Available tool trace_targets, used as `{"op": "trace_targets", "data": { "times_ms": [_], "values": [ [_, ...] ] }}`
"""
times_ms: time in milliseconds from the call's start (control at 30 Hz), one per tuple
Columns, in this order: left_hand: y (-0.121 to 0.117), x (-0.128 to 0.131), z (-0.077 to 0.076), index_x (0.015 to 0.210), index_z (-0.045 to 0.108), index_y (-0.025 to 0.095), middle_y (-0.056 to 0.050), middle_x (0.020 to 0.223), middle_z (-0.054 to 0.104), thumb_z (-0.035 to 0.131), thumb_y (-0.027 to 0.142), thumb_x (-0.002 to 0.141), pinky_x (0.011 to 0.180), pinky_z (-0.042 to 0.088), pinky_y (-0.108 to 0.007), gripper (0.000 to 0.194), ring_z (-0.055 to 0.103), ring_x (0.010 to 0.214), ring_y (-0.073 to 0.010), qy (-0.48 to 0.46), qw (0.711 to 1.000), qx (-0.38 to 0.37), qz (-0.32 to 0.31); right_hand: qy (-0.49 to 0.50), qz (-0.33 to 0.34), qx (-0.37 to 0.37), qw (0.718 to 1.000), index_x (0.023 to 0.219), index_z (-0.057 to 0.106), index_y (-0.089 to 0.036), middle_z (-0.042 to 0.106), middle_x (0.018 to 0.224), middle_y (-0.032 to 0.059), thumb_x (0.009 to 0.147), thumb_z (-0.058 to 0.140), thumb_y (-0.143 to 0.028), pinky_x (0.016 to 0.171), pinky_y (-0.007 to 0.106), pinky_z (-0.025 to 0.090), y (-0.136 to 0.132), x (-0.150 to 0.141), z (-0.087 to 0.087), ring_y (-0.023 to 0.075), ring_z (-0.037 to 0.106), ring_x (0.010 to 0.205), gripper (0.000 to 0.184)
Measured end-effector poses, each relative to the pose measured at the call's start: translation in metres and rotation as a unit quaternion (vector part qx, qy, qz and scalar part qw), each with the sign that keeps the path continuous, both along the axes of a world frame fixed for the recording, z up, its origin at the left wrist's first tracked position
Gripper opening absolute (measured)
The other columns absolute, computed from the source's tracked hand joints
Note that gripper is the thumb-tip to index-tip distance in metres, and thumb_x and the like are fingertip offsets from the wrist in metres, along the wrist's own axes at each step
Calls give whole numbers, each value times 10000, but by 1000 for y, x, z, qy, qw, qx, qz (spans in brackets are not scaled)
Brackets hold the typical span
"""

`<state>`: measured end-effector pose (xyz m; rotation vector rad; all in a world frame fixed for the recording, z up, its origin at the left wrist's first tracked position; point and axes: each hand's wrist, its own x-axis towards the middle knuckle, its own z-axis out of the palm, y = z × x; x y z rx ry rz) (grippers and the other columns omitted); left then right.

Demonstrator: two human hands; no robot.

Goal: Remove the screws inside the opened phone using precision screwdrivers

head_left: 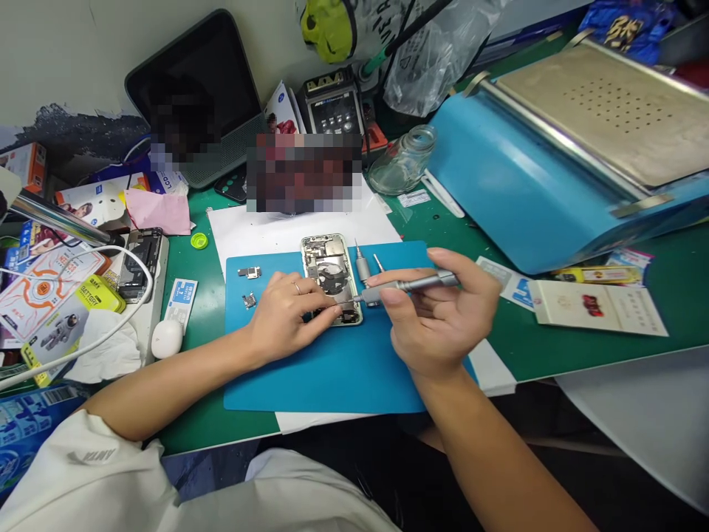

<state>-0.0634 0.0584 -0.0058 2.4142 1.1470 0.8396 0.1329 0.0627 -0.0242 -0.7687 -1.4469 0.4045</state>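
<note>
An opened smartphone [332, 275] with its inner parts bare lies on a blue work mat [332, 373]. My right hand [443, 314] grips a grey precision screwdriver [407, 284], its tip pointing left over the lower part of the phone. Lying over the phone's left edge, my left hand [285, 310] has its thumb and forefinger drawn together close to that tip; whatever is between them is too small to make out. Two small metal phone parts, an upper one [249, 273] and a lower one [249, 300], rest left of the phone. Another screwdriver [362, 266] lies just right of it.
Behind the mat is white paper [230, 225], with a blurred patch above it. A glass jar [402, 162] lies tipped beside a large blue machine [509, 162]. Boxes, a cable and a white earbud case [167, 339] crowd the left. A white box [601, 307] lies right.
</note>
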Motion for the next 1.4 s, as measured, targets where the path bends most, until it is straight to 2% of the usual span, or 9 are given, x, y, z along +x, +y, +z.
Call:
{"op": "trace_targets", "data": {
  "times_ms": [333,533,800,1000,1200,1400],
  "values": [
    [1,0,-1,863,753,221,2,834,744,600,379,1011,723,318,-353,265,575,729,-150,0,1000,-2,0,-43,-7,2,999,1402,501,-305,682,910,-2,884,725,-159,540,281,629,0,0,1,183,767,718,583],
    [0,1,-1,865,744,216,-3,838,740,596,389,1011,727,327,-352,269,593,747,-155,4,1000,-9,3,-25,8,11,1000,1410,518,-299,670,946,2,856,737,-104,567,269,632,0,0,1,168,770,733,627],
    [1,0,0,928,747,217,-10,858,744,567,388,1027,726,322,-350,267,603,754,-157,6,1000,-7,2,-21,-7,-8,1000,1386,513,-306,712,897,-4,873,734,-161,542,280,635,0,1,1,181,765,713,577],
    [1,0,1,930,754,223,-11,855,740,558,386,1031,745,332,-353,274,598,755,-155,15,1000,-13,4,5,6,-17,1000,1380,530,-302,718,924,-6,848,747,-127,604,295,643,0,0,-2,177,765,740,600],
    [1,0,1,924,752,224,-14,870,741,556,381,1031,748,334,-353,273,600,763,-160,19,1000,-17,3,-3,-9,-37,999,1359,525,-309,711,919,3,871,750,-224,606,329,651,-1,0,-6,189,758,723,544],
    [0,0,2,901,730,212,-21,849,729,553,355,1031,755,329,-352,261,604,767,-165,40,999,-22,10,-19,5,-39,999,1384,480,-314,722,896,1,884,746,-292,628,344,659,0,2,-8,206,765,748,567]
  ]
}}
